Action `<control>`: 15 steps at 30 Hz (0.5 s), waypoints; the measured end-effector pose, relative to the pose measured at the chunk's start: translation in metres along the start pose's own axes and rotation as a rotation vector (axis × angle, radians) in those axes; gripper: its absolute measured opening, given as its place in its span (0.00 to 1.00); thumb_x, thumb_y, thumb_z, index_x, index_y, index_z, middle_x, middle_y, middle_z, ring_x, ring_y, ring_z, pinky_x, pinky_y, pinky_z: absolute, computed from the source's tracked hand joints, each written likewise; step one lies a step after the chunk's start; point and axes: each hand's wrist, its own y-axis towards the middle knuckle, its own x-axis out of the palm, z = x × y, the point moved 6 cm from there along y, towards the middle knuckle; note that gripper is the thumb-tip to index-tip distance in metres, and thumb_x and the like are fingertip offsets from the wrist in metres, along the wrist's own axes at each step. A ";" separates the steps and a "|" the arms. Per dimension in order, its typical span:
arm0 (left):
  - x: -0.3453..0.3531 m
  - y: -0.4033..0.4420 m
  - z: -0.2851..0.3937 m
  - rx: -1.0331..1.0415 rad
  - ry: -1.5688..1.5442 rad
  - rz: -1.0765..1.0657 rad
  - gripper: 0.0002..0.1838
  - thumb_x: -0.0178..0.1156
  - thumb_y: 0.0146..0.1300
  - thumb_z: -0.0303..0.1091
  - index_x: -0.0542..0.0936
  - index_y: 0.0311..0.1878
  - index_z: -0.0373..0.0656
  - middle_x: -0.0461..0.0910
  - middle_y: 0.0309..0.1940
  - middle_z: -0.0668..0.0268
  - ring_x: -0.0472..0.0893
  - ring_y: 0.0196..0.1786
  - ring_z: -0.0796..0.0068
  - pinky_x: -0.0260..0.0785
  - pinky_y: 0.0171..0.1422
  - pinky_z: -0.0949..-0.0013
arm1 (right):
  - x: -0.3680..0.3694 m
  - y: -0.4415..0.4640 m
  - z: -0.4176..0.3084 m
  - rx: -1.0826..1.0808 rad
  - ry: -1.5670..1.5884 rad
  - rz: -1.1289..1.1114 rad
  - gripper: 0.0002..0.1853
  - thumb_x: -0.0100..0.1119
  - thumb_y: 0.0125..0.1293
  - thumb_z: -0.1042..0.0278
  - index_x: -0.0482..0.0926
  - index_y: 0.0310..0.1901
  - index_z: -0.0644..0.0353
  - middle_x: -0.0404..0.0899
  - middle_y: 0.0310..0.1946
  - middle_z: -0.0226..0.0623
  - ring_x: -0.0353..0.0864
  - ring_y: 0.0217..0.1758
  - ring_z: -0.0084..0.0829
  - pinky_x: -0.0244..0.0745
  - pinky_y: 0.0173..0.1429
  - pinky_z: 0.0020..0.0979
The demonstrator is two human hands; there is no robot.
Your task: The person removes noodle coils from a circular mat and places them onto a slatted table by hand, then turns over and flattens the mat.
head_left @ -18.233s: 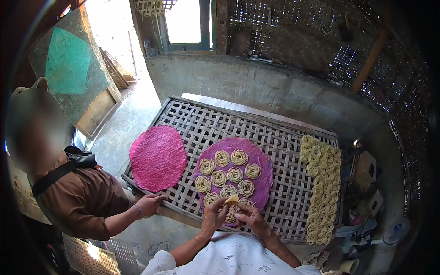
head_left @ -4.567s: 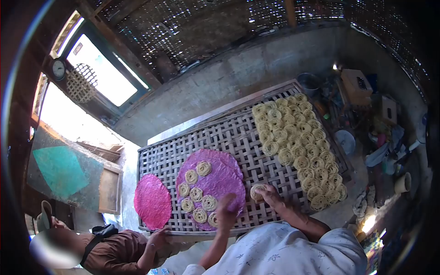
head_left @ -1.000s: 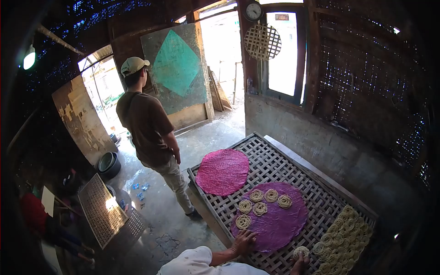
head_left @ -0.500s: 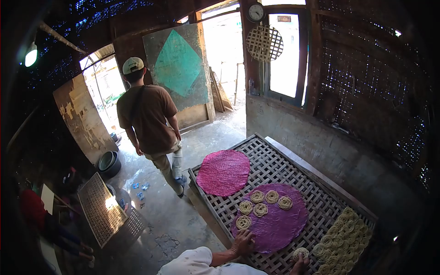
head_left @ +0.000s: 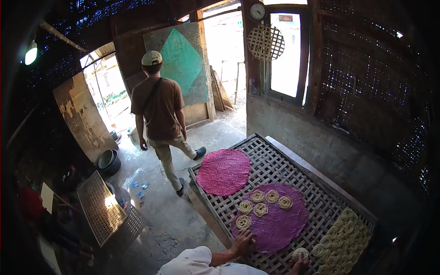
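Note:
My left hand (head_left: pixel 243 243) lies on the lower left edge of a round purple sheet (head_left: pixel 279 224), fingers loosely bent and a little apart. Just above it sits a pale coiled noodle nest (head_left: pixel 244 222), one of several on that sheet. Further right, my right hand (head_left: pixel 300 266) is closed on another noodle nest (head_left: pixel 300 254), over the woven tray (head_left: pixel 321 215) beside the sheet. A dense batch of similar noodle nests (head_left: pixel 343 240) covers the tray's right end. Behind the purple sheet lies a round pink sheet (head_left: pixel 223 172).
A person in a brown shirt (head_left: pixel 160 107) stands beyond the tray on the left, back turned. A smaller woven rack (head_left: pixel 101 206), dark buckets (head_left: pixel 108 162) and bits of blue litter (head_left: pixel 140 194) are on the floor. A wall (head_left: pixel 293 123) runs along the tray's far side.
The person in the brown shirt has stepped to the right, one foot now nearer the pink sheet. My hands and the noodle nests look almost unmoved.

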 end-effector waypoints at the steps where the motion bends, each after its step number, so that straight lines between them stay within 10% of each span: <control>1: -0.001 0.000 0.001 0.000 -0.003 -0.004 0.17 0.62 0.48 0.33 0.78 0.44 0.45 0.73 0.38 0.59 0.74 0.48 0.57 0.63 0.56 0.57 | 0.000 0.000 0.000 0.001 -0.001 0.000 0.31 0.56 0.65 0.45 0.73 0.62 0.58 0.70 0.59 0.44 0.74 0.58 0.41 0.72 0.58 0.40; 15: -0.002 0.003 0.003 0.025 -0.006 -0.027 0.15 0.62 0.50 0.34 0.76 0.42 0.43 0.73 0.37 0.58 0.75 0.48 0.56 0.63 0.58 0.56 | 0.001 0.000 0.001 0.010 -0.002 0.008 0.32 0.56 0.64 0.43 0.73 0.63 0.57 0.69 0.61 0.44 0.73 0.59 0.42 0.70 0.60 0.40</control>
